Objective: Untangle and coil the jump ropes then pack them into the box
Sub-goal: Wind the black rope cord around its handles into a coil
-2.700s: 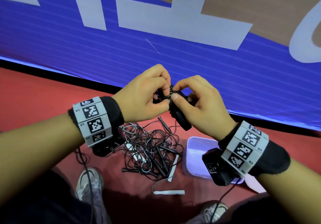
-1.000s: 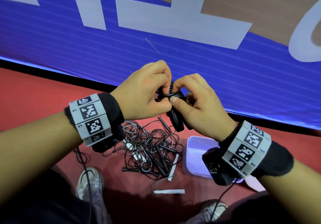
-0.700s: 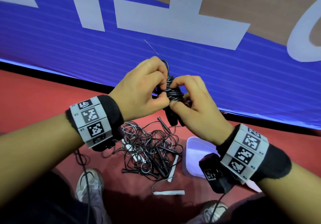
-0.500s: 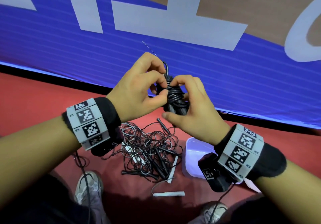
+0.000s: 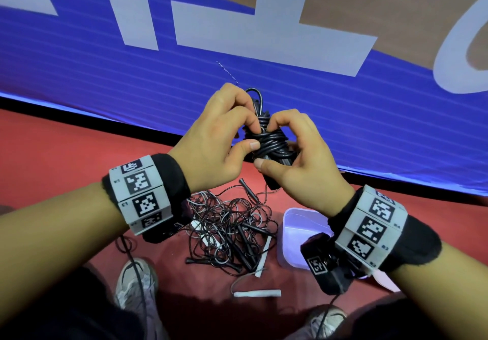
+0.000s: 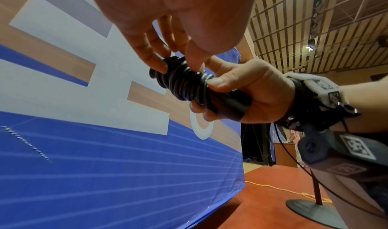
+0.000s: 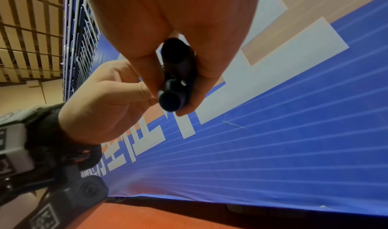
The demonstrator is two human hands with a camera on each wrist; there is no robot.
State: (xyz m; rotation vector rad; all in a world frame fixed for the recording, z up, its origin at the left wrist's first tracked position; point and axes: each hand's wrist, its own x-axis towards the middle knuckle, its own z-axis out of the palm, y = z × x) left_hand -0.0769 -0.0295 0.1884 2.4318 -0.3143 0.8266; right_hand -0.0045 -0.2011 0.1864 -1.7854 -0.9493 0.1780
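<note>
A black jump rope (image 5: 274,140) is wound in tight turns around its two black handles, and both hands hold it in the air. My left hand (image 5: 252,136) pinches the wound cord between thumb and fingers, and a small loop sticks up above it. My right hand (image 5: 269,149) grips the handles (image 7: 176,76) from the right, thumb on the wraps (image 6: 184,83). Below on the red floor lies a tangled pile of black and white ropes (image 5: 229,231). The pale box (image 5: 293,223) stands to its right, partly hidden by my right wrist.
A blue banner wall (image 5: 343,115) rises just behind the hands. A loose white handle (image 5: 257,293) lies near my shoes (image 5: 137,281). A black stand base (image 6: 315,211) and an orange cable (image 6: 273,187) are on the floor to the right.
Both hands have risen a little and turned the bundle more upright. More turns of cord now sit tight around the handles, and a short loop pokes out above the left fingers.
</note>
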